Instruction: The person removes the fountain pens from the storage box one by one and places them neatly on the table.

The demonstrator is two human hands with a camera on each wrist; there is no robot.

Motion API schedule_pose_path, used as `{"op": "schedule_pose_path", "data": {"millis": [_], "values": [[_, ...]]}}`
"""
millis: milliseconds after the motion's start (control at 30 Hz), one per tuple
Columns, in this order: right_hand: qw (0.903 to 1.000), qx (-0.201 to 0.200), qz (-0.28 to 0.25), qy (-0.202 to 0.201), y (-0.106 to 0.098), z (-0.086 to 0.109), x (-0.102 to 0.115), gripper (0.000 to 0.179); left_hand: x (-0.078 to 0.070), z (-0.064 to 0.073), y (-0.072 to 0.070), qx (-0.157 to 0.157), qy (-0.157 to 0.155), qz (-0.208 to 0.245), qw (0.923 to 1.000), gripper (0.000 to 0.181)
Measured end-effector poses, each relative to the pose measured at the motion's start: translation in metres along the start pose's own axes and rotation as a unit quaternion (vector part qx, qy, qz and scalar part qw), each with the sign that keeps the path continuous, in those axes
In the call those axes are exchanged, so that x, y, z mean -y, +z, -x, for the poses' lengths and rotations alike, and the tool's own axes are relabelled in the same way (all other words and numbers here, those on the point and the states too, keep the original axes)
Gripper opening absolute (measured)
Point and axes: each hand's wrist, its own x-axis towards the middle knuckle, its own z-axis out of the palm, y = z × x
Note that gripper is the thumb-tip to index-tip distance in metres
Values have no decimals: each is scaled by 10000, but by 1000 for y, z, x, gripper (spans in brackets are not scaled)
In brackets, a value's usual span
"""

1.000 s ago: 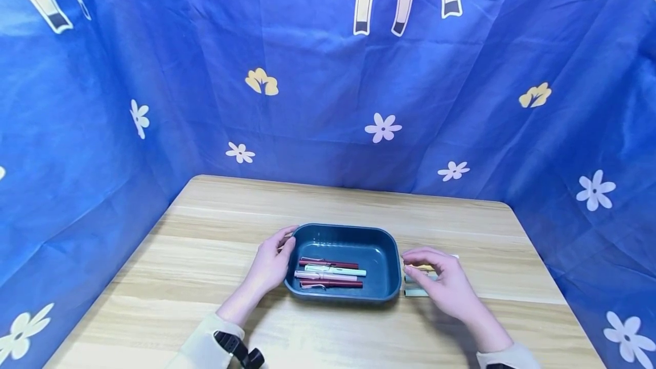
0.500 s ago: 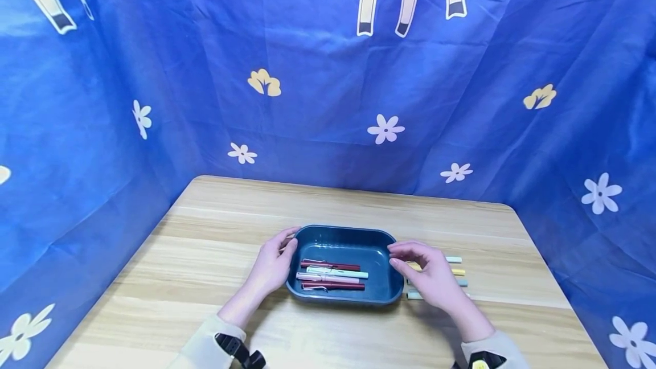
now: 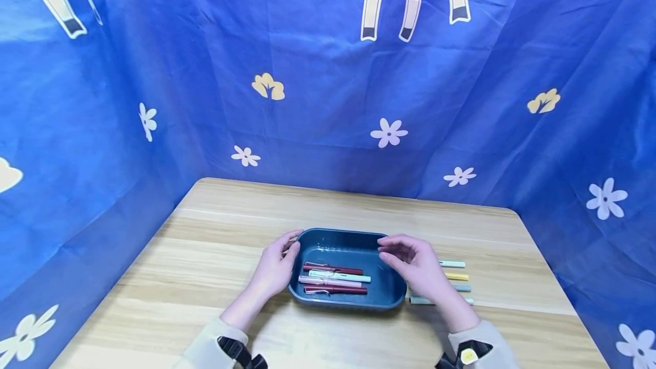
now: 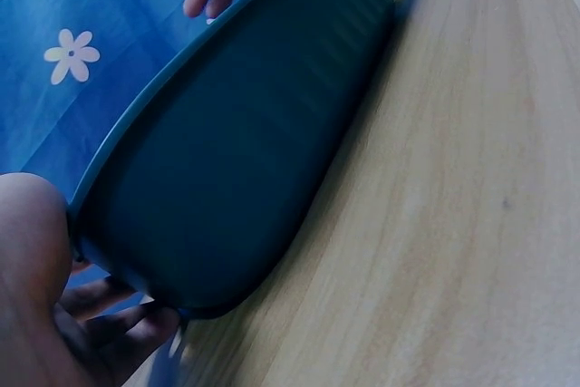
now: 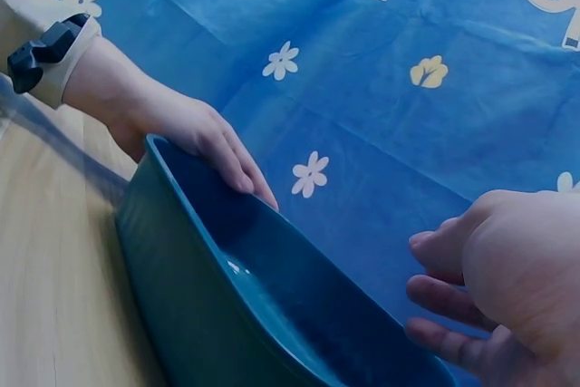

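A dark teal rectangular plastic bin stands on the table. My left hand grips its left end, thumb at the rim and fingers wrapping the far corner. Inside lie two maroon pens, a mint pen and a lilac pen, side by side. Over the bin's right end, my right hand hovers with loosely bent fingers; nothing is between them in the right wrist view, where the bin's rim runs below. Under that hand's right side lie several pens on the table, partly hidden by it.
Those pens outside the bin are a pale mint pen, a yellow pen, a blue pen and a green pen. A blue patterned curtain encloses the wooden table at the back and both sides.
My right hand has moved left, from above the pens on the table to over the bin's right end. The left hand keeps its grip on the bin.
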Motion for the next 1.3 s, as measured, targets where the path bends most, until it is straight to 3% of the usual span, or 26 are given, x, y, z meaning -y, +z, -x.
{"op": "schedule_pose_path", "data": {"millis": [300, 700, 1000, 1300], "values": [[9984, 236, 12, 510, 12, -11, 1, 21, 2, -1, 0, 62, -55, -8, 10000, 34], [9971, 467, 24, 598, 28, -24, 1, 21, 0, 0, -1, 36, -85, -2, 10000, 34], [9962, 548, -113, 670, 38, -25, 30, 22, -1, 0, -1, 27, -78, -15, 10000, 33], [9918, 669, 1, 1093, 46, -29, 21, 21, 0, 1, -1, 37, -99, 31, 9999, 33]]}}
